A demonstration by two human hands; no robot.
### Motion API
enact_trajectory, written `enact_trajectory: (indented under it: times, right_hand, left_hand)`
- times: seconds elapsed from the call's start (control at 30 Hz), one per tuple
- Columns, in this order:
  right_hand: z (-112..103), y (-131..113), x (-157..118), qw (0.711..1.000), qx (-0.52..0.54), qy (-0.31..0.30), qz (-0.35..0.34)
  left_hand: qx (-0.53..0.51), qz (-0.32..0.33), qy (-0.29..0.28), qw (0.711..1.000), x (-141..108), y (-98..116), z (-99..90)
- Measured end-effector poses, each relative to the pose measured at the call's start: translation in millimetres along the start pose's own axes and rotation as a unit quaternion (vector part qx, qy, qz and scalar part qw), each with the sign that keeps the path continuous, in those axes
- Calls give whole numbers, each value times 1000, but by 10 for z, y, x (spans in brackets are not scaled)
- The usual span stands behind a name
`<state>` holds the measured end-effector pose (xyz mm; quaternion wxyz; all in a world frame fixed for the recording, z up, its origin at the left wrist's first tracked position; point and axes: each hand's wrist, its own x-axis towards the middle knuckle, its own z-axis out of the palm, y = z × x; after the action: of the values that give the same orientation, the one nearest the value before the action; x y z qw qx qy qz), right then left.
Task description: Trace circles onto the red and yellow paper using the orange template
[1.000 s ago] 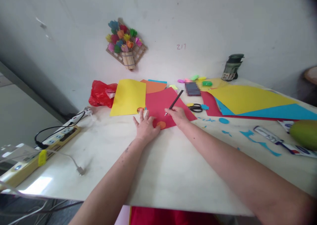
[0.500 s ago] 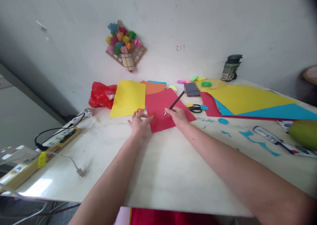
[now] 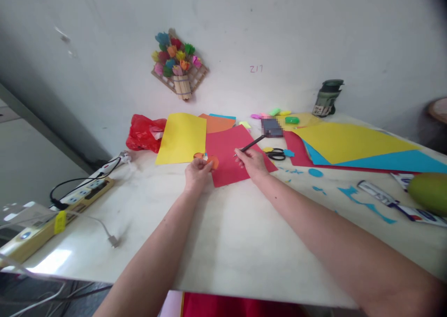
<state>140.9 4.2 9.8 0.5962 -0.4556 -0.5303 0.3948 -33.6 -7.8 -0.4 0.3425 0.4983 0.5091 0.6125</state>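
My left hand pinches a small rounded orange paper piece over the left edge of a red paper sheet. Another orange piece shows just behind my fingers. In my right hand is a black pen, its tip pointing left above the red sheet and its back end leaning to the upper right. A yellow sheet lies left of the red one, with an orange sheet behind. Black-handled scissors rest right of the red sheet, beside my right hand.
Blue scraps are scattered on the right, near glue tubes and a green fruit. Large yellow sheets lie behind them. A green bottle stands by the wall. A power strip and a red plastic bag are left.
My left hand has picked up the orange paper piece from the red sheet and its fingers have closed. The pen in my right hand has tilted lower, its tip rising slightly.
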Motion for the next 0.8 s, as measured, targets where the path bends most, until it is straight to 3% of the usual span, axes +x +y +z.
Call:
enact_trajectory:
  times: [0.27, 0.47, 0.53, 0.63, 0.8]
  right_hand:
    - [-138, -203, 71, 998, -18, 7, -62]
    - [-394, -333, 245, 994, -5, 83, -63]
    - [-485, -321, 292, 994, -20, 88, -55]
    - [-607, -287, 325, 994, -69, 66, -59]
    - [-747, -244, 331, 976, -209, 16, -65]
  left_hand:
    - [-79, -11, -51, 996, -42, 63, 48]
    - [-65, -23, -77, 995, -27, 36, 46]
    - [-15, -28, -77, 997, 7, 15, 52]
    - [144, -42, -63, 987, 74, 38, 87]
    - [403, -27, -51, 913, 142, 241, 244]
